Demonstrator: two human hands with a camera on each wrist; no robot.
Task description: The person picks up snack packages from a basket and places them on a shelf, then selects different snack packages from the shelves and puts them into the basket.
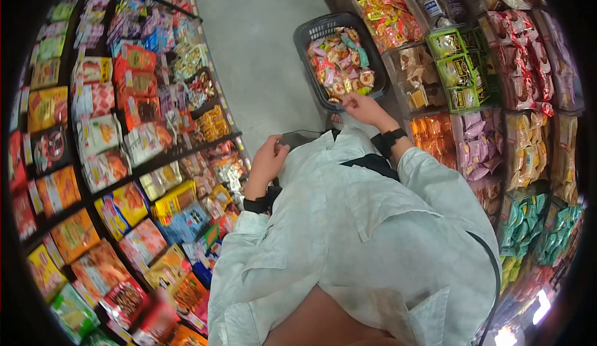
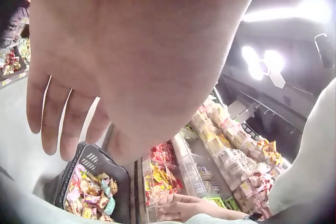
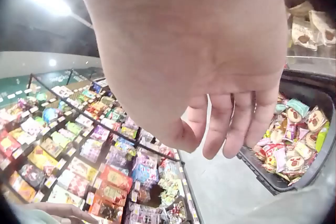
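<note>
My right hand [image 1: 367, 110] hangs by the near rim of a black plastic shopping basket [image 1: 380, 75], its fingers loosely bent. In the right wrist view nothing lies between the fingers [image 3: 212, 129] of that hand. Small wrapped snacks [image 1: 341, 66], many round and cookie-like, heap up inside the basket. My left hand [image 1: 267, 162] is held in front of my body on the left, near the shelf edge. Seen from the left wrist, its fingers [image 2: 52, 116] are spread slightly apart and hold nothing.
Slanted racks of bagged snacks [image 1: 102, 138] line the left side behind a dark rail [image 1: 155, 159]. Clear bins of wrapped sweets [image 1: 476, 141] rise along the right, close beside the basket. A grey floor [image 1: 261, 54] runs between them. Bright ceiling lamps [image 2: 265, 61] show overhead.
</note>
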